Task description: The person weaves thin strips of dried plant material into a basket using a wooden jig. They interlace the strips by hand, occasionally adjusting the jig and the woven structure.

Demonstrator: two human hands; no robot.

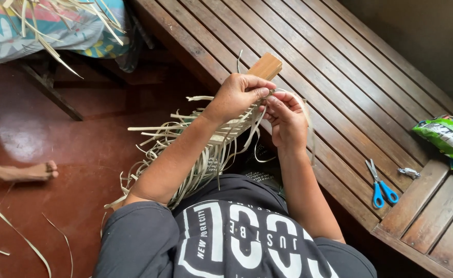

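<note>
My left hand (239, 95) and my right hand (286, 117) meet at the edge of a half-woven mat of pale dried leaf strips (195, 149). A wooden block (265, 66) sticks out just beyond my left hand, under the weave. The left fingers pinch strips against the block. My right hand's fingers close on a single thin strip (309, 123) that loops around that hand. Loose strip ends hang down over my lap and toward the floor.
A slatted wooden bench (339, 77) lies ahead and to the right, with blue-handled scissors (381, 188), a small metal piece (408, 172) and a green snack packet (448, 136). Another person's bare foot (33, 171) rests on the red floor at left. Loose strips (10, 242) lie there.
</note>
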